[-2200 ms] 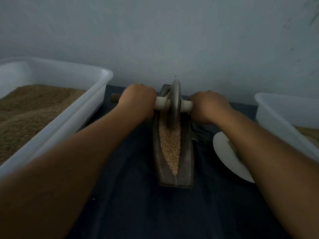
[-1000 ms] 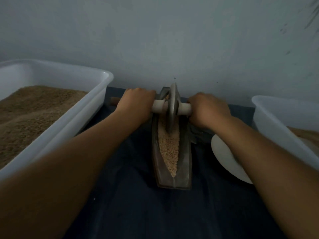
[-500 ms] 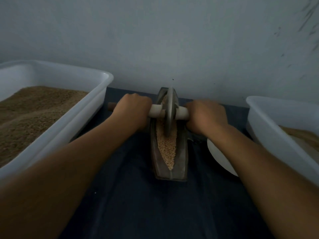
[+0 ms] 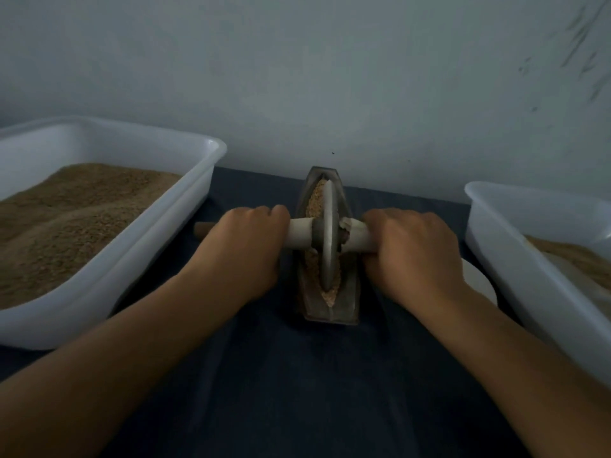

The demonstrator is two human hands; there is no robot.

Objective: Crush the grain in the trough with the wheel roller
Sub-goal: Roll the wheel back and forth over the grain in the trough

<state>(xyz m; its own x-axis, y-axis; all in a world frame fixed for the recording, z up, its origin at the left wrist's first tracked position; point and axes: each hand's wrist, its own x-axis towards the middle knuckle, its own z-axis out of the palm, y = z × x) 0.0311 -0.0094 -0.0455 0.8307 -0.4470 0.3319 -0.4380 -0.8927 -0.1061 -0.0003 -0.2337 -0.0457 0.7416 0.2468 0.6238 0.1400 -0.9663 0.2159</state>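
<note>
Head cam: the wheel roller (image 4: 329, 236) stands upright in the trough (image 4: 347, 292), which sits mid-desk (image 4: 297, 391), disc down in the grain (image 4: 312, 200). Left hand (image 4: 246, 244) is wrapped round the axle just left of the disc, right hand (image 4: 411, 249) gripping it just right. White tubs of brown meal sit either side, left tub (image 4: 132, 252) and right tub (image 4: 515, 259).

grain workroom: grain-filled tubs (image 4: 99, 226), crushing trough (image 4: 347, 292).
</note>
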